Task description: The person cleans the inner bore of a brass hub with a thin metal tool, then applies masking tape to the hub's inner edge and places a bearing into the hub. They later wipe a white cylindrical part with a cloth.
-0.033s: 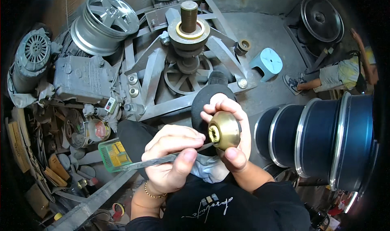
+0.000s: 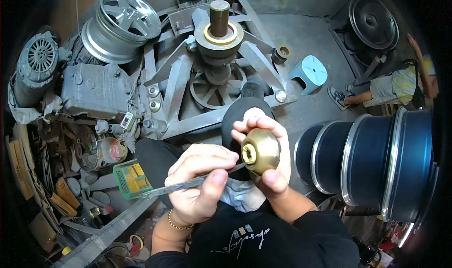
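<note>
The right hand (image 2: 263,145) is wrapped around a brass-coloured door knob (image 2: 261,151), fingers curled over its top and thumb under it, with the knob's round face and its small centre hole turned toward the person's left. The left hand (image 2: 200,181) is closed in a pinch on a thin flat metal tool (image 2: 176,187), thumb pressed on top; the tool's tip reaches the knob's face near the centre hole, and its other end sticks out to the left past the knuckles. A thin gold bracelet (image 2: 176,224) sits on the left wrist. Both hands are held over the person's lap, above a pale blue cloth (image 2: 242,195) and black trousers.

Just left of the tool's free end lies a small green plastic box (image 2: 129,178). Beyond the hands stands a grey steel machine frame (image 2: 207,84) with a thick upright shaft (image 2: 219,17) ringed in brass colour. A silver alloy wheel rim (image 2: 120,25) leans at the upper left, with a grey motor (image 2: 40,63) beside it. To the right, close to the knob hand, sit dark blue wheel rims (image 2: 376,164) lying on their sides. A light blue plastic stool (image 2: 308,74) stands on the concrete floor (image 2: 310,32) further back, and another person's leg and shoe (image 2: 348,97) show near the right edge.
</note>
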Tool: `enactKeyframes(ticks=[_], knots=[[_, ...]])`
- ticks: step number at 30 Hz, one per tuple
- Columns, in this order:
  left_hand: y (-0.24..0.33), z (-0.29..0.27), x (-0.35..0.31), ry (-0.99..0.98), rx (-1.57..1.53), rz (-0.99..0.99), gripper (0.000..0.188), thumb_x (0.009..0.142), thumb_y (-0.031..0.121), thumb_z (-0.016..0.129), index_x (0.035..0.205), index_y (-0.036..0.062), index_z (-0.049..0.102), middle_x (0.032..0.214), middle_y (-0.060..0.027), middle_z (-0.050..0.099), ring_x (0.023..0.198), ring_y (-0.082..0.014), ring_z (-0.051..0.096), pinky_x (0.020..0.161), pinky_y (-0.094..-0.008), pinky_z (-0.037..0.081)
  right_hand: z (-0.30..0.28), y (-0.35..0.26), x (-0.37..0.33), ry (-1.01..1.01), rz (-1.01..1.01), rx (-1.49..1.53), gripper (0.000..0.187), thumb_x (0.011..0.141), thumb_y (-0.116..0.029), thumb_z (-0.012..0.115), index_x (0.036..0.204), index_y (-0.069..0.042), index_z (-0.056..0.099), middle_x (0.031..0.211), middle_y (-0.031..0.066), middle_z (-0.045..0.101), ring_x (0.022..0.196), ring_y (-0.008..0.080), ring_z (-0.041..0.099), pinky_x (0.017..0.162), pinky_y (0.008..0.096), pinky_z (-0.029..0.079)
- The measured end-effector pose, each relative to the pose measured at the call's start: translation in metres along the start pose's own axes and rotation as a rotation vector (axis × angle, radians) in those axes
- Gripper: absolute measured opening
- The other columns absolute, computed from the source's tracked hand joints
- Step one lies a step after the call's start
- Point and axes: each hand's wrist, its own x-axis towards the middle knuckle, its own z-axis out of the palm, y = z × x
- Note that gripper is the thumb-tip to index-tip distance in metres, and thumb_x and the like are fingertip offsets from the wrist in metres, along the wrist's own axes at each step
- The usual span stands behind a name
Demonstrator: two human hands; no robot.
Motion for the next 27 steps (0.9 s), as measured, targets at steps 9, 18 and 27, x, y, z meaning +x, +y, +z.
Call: enactKeyframes(ticks=[9,18,27], knots=[[0.009,-0.004,0.009,-0.041,0.086,0.001,0.016,0.09,0.007,0.071,0.101,-0.0043,0.069,0.092,-0.0167,0.072,0.085,-0.0257,0.068,0.082,-0.0369,0.054,-0.008,-0.013,0.007,-0.121,0.365,0.204,0.058,0.103,-0.06,0.032,0.133,-0.011,0.038,0.104,0.0196,0.062,0.065,0.0219,0.065,0.048,0.0277,0.054],[0.005,-0.015,0.025,-0.176,0.184,0.098,0.021,0.088,0.018,0.074,0.093,-0.0021,0.071,0.087,-0.0166,0.073,0.089,-0.0297,0.067,0.082,-0.039,0.053,-0.004,-0.021,0.017,-0.011,0.777,0.608,0.075,0.098,-0.074,0.014,0.113,-0.01,0.051,0.071,0.0221,0.064,0.047,0.0292,0.061,0.036,0.0324,0.047],[0.01,-0.016,0.029,-0.254,0.156,0.106,0.018,0.082,0.005,0.077,0.097,-0.0029,0.073,0.09,-0.014,0.074,0.085,-0.0282,0.069,0.084,-0.0373,0.054,-0.002,-0.02,0.016,-0.003,0.793,0.524,0.075,0.097,-0.075,0.017,0.108,-0.01,0.052,0.066,0.0167,0.063,0.046,0.0245,0.06,0.036,0.0306,0.047]])
